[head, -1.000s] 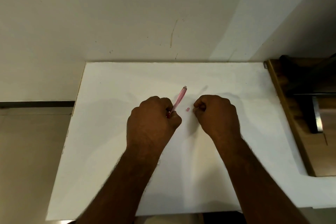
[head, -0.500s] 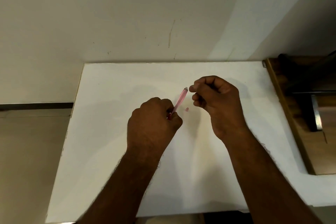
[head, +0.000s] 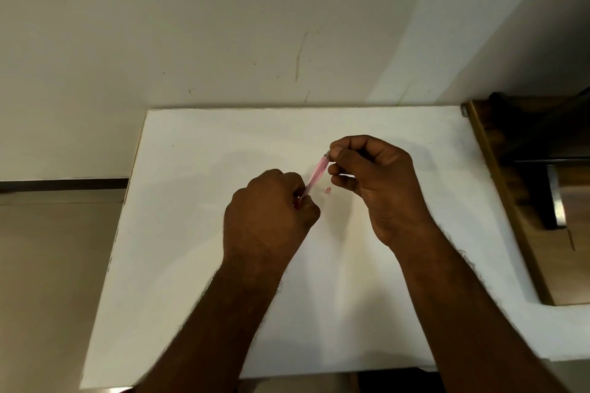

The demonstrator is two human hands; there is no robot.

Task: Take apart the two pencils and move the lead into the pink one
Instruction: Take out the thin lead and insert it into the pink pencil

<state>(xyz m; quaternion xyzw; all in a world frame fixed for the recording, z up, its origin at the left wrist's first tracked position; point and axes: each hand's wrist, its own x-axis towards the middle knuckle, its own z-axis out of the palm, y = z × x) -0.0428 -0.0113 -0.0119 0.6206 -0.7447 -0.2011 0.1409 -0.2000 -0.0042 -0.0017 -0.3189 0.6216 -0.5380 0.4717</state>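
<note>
A translucent pink pencil [head: 316, 173] slants up and to the right above the white table [head: 191, 233]. My left hand [head: 268, 217] is closed around its lower end. My right hand [head: 373, 182] pinches its thumb and forefinger at the pencil's upper end; whatever sits between those fingertips is too small to make out. A tiny pink cap [head: 327, 190] lies on the table between my hands. No second pencil is visible.
A wooden unit [head: 523, 217] with a metal part stands against the table's right side. A plain wall rises right behind the table's far edge, and the floor drops away to the left.
My right hand has lifted from beside the pink cap and moved up to the pencil's top end, where its fingertips now pinch. The left hand has kept its grip.
</note>
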